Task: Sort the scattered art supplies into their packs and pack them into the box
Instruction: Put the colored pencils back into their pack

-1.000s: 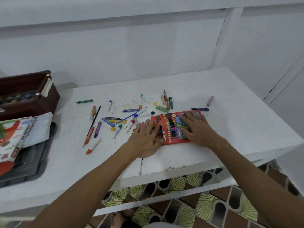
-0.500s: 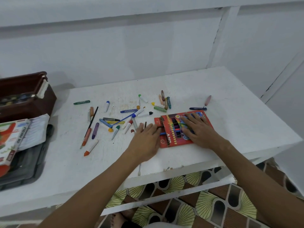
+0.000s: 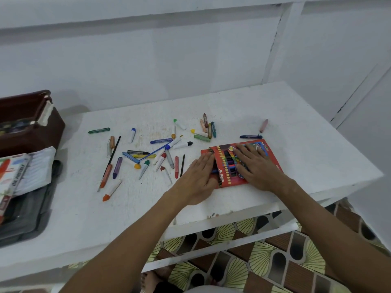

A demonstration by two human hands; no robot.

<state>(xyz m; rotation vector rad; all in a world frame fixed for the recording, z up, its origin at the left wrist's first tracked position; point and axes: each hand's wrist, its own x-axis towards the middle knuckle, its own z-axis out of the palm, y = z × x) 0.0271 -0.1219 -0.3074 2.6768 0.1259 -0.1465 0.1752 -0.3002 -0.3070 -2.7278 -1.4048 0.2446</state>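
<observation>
Early stage imo, most of the sorting is still pending. Both hands are working the red crayon pack [image 3: 243, 163], which is lying flat on the white table [image 3: 296, 123] near its front edge. Right hand [image 3: 257, 168] is pressing down on the pack w/ fingers straight and spread, not curled round anything, so it's pinning, not gripping. Left hand [image 3: 200, 178] is lying flat at the pack's left end, fingers straight and touching that edge; looks like it's nudging crayons in or squaring the flap, can't tell which. Pack's window is showing a row of crayons inside, so that one is at least partly filled; whether it's full, can't tell. Left of the left hand, the loose crayons and markers [image 3: 148, 153] are sitting scattered across the table, plus a thin paintbrush [image 3: 111, 161] further out. Just beyond the right hand's fingertips, a blue crayon [image 3: 250, 136] and a pink crayon [image 3: 263, 125] are lying apart from the rest, and a small cluster [image 3: 206, 129] is sitting beyond the gap between the hands. Well left of both hands, an oil pastel pack [image 3: 12, 178] is resting on a dark tray [image 3: 31, 220], and behind it a brown box [image 3: 31, 123] is standing open w/ something inside, too dim to ID. Remaining, as I'm reading it: finish this pack, collect the loose stuff, then load packs into the box.
</observation>
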